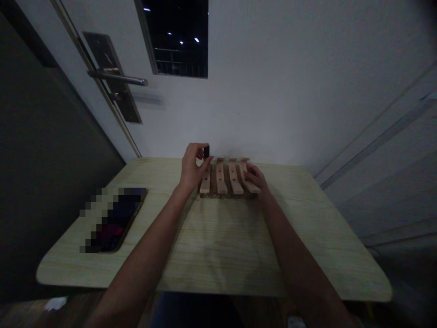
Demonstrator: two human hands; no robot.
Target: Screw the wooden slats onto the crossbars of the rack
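Observation:
My left hand point(194, 165) pinches a small black block point(206, 151) upright between thumb and fingers. It is just above the far end of the leftmost wooden slat point(205, 184). Several pale slats with dark round holes and raised far ends lie side by side on a brown base point(225, 196). At the right end, my right hand point(256, 176) has its fingers curled against the rightmost slat point(250, 186), which sits askew over the base's edge. Part of the leftmost slat is hidden behind my left hand.
The light wood-grain table point(218, 246) stands against a white door point(273, 91) with a metal handle point(126, 79) and a dark window point(177, 36). A phone point(119, 223), partly pixelated, lies on the table's left side.

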